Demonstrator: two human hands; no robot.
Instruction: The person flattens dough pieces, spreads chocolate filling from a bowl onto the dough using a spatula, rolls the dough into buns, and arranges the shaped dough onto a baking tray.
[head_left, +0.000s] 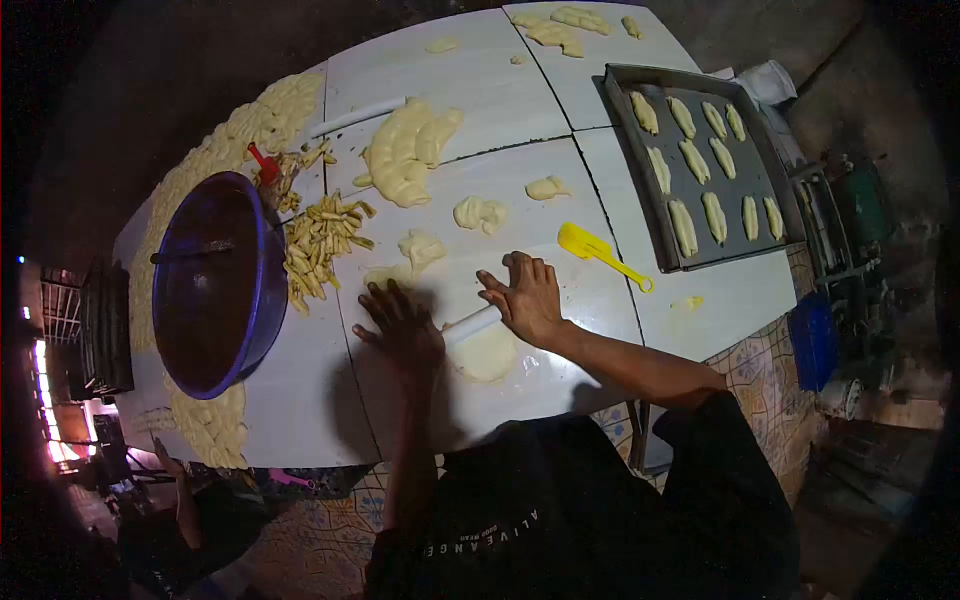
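Observation:
A white rolling pin (472,325) lies across a flat piece of dough (485,355) near the table's front. On the pin's left end rests my left hand (403,328), palm down with its fingers spread. My right hand (527,302) lies over the other end, fingers apart and slightly bent. Beyond my hands are small dough lumps (480,214) and a larger dough mass (405,155). To the right of my right hand sits a yellow scraper (600,255).
A purple basin (262,290) stands at the left beside a pile of cut yellowish strips (325,240) and a red tool (265,165). A second white rod (355,118) lies farther back. At the right, a dark tray (735,190) holds several shaped dough pieces. Another person's arm (185,505) shows at lower left.

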